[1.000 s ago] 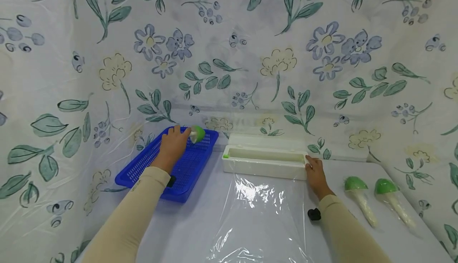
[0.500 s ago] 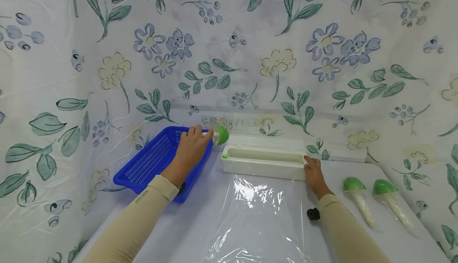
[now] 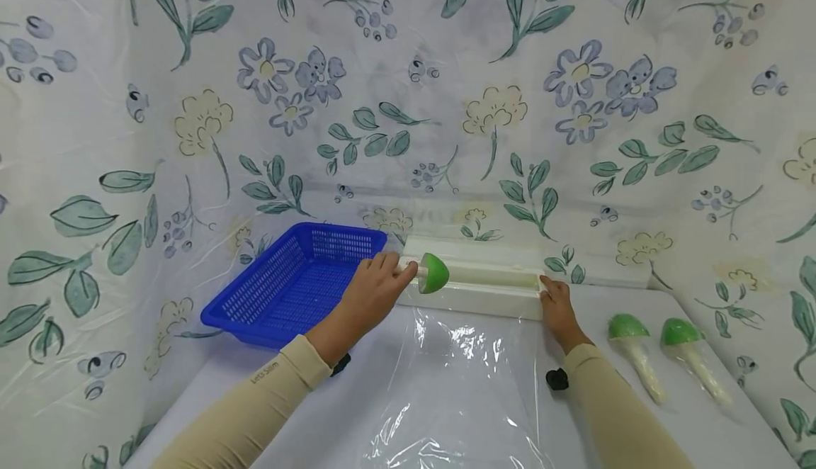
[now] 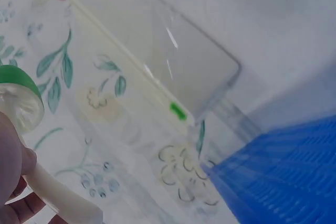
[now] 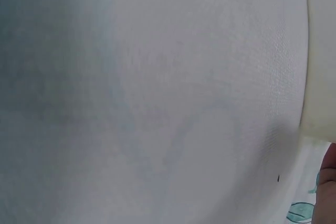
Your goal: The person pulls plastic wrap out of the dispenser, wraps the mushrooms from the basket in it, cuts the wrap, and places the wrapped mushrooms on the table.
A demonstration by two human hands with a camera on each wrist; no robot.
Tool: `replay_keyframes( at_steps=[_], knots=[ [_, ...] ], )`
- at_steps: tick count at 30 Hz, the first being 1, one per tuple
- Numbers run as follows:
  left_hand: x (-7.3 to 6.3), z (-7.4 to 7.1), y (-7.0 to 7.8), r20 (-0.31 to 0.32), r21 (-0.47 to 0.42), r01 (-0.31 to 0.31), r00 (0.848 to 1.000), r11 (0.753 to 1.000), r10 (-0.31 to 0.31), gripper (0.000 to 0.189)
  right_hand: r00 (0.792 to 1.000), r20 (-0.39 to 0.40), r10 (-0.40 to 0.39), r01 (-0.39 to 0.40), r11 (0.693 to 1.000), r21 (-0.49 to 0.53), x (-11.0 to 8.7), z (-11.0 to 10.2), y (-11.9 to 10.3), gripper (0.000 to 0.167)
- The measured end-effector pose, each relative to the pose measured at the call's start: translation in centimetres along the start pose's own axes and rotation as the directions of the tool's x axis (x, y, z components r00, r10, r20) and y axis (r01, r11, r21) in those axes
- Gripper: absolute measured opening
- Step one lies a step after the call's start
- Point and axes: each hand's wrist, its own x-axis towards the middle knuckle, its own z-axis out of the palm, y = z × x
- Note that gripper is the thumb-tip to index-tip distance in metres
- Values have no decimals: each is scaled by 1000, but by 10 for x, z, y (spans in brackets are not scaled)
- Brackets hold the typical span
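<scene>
In the head view, my left hand holds a green-capped mushroom by its pale stem, the cap pointing right. It is above the left end of a long white cling film dispenser, whose lid stands raised behind. In the left wrist view, thumb and fingers curl round the stem of the mushroom. My right hand grips the dispenser's right end. Clear cling film stretches from the dispenser toward the front of the table. The right wrist view shows mostly blurred white surface, with the hand's edge at right.
A blue plastic basket stands left of the dispenser. Two mushrooms with green caps, wrapped in film, lie on the right of the white table. Small black objects are near both wrists. A floral sheet hangs behind.
My left hand has carried the mushroom out from over the blue basket, rightward and then down to the dispenser's left end. My right hand stays at the dispenser's right end.
</scene>
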Motion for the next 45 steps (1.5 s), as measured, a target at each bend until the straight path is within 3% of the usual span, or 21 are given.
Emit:
replay_keyframes(
  at_steps=[11,21,32,39,45],
  knots=[
    [-9,7,34,-33,-47,-68,997,997,66,38,1000,12,-19,19,1000,-24,0,-1,1,47],
    [-23,6,67,-68,-100,-72,996,992,65,33,999,35,0,2,999,-34,-2,-2,-3,48],
    [-37,-2,101,-3,-130,-109,994,986,109,40,999,32,-18,20,999,-48,-2,-3,-4,47],
    [-43,-7,118,20,-128,-163,986,978,167,46,999,29,-27,28,999,-45,1,-2,1,47],
    [-49,-6,129,43,-137,-169,983,976,176,43,999,28,-45,46,999,-28,2,-2,5,47]
  ],
)
